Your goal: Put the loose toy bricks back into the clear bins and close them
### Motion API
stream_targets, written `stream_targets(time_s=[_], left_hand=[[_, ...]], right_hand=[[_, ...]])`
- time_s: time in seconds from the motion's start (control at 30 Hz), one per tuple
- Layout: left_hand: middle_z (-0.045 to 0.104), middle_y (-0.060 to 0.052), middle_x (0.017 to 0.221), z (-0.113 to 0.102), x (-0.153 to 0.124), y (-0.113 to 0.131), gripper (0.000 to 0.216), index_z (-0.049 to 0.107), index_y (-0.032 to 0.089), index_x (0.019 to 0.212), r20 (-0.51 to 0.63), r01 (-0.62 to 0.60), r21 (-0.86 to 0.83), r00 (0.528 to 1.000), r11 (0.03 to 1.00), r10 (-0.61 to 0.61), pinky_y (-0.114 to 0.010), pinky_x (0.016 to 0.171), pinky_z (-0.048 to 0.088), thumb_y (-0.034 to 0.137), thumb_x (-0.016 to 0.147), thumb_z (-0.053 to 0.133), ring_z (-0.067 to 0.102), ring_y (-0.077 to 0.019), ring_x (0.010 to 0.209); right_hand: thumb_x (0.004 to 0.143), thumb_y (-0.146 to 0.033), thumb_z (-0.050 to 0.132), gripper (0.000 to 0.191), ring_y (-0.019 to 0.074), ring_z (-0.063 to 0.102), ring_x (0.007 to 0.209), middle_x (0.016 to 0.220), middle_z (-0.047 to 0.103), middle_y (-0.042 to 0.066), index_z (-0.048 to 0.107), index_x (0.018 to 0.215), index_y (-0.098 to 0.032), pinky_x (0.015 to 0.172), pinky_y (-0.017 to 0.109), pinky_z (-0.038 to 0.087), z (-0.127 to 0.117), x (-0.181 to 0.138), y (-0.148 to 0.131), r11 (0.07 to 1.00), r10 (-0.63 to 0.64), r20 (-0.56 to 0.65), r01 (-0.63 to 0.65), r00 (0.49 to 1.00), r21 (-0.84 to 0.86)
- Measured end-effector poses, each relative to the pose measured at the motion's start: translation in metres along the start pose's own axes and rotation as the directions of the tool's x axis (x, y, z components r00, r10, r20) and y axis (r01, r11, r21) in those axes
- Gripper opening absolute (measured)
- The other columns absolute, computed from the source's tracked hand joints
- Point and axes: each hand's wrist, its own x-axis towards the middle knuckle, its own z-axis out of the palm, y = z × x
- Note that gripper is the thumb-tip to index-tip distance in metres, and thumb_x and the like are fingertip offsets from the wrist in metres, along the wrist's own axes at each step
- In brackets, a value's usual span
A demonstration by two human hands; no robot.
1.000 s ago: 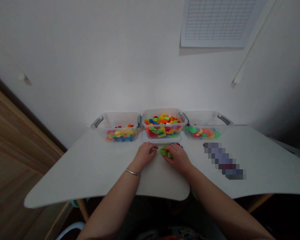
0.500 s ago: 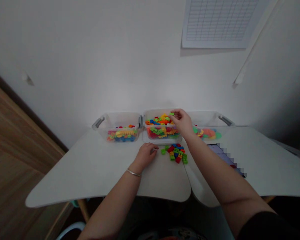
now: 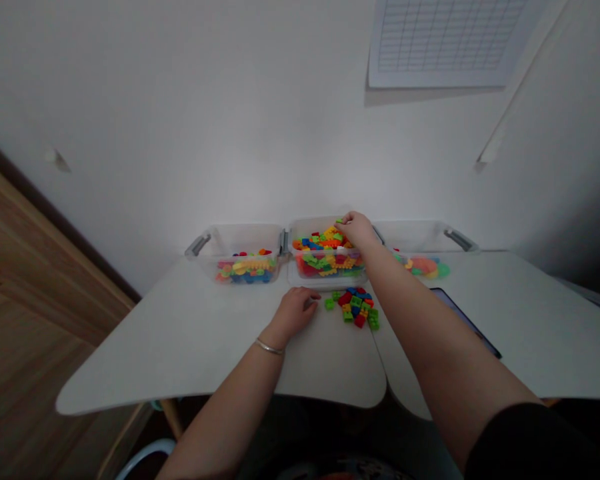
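My right hand [image 3: 357,230] is over the right part of the middle clear plastic box [image 3: 325,277], pinching a small green building block [image 3: 339,221] at its fingertips. Under it the box holds a heap of blocks [image 3: 325,239] in yellow, red, orange, green and blue. My left hand [image 3: 296,311] rests on the white table [image 3: 220,347], thumb and fingers apart, with nothing visible in it. Just right of it lies a loose green block [image 3: 329,304], beside a small pile of red, blue, green and yellow blocks [image 3: 356,305].
A clear box [image 3: 250,237] of mixed pieces stands at left, another clear box [image 3: 410,235] with larger rounded pieces at right. A tablet [image 3: 467,323] lies partly behind my right forearm. The wall [image 3: 230,133] rises behind the boxes.
My right hand has moved slightly left and up over the middle box, with the green block at its fingertips. My left hand stays on the table. The view has shifted slightly.
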Motion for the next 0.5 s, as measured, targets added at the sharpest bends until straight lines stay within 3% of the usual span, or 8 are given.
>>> stream_targets(time_s=[0.17,0.3,0.4,0.5], left_hand=[[0.071,-0.008,0.101,0.0,0.0,0.0,0.023,0.069,0.016,0.101,0.027,0.0,0.007,1.0,1.0,0.0,-0.038,0.094,0.049,0.012,0.08,0.061,0.063,-0.0231,0.099],[0.071,-0.008,0.103,-0.001,-0.001,0.0,0.024,0.069,0.016,0.102,0.033,0.005,0.01,0.999,1.0,-0.005,-0.038,0.096,0.048,0.011,0.08,0.061,0.062,-0.0232,0.101],[0.07,-0.009,0.106,-0.002,-0.001,0.002,0.027,0.068,0.016,0.105,0.037,0.009,0.031,0.999,0.999,-0.01,-0.037,0.097,0.047,0.01,0.079,0.061,0.062,-0.0228,0.103],[0.07,-0.008,0.108,-0.004,-0.002,0.005,0.028,0.069,0.017,0.106,0.056,0.0,0.091,0.998,0.996,-0.005,-0.038,0.097,0.047,0.012,0.079,0.062,0.061,-0.0235,0.104]], right_hand=[[0.07,-0.017,0.064,0.007,0.015,0.056,0.06,0.068,0.061,-0.002,0.059,0.073,-0.022,0.065,0.031,0.047,0.002,-0.001,0.0,0.999,0.03,0.051,-0.028,0.998,-0.035],[0.073,-0.022,0.065,0.007,0.0155,0.057,0.067,0.078,0.063,0.001,0.062,0.079,-0.022,0.072,0.033,0.048,0.004,-0.004,0.0,0.991,-0.133,-0.051,0.132,0.99,-0.023],[0.079,-0.028,0.061,0.009,0.0162,0.058,0.074,0.088,0.062,0.004,0.061,0.082,-0.02,0.077,0.034,0.049,-0.002,-0.015,-0.007,0.925,-0.368,-0.21,0.379,0.906,0.012],[0.084,-0.031,0.057,0.012,0.0174,0.057,0.076,0.09,0.062,0.005,0.06,0.087,-0.021,0.077,0.035,0.049,-0.011,-0.038,-0.013,0.844,-0.513,-0.251,0.536,0.821,0.028]])
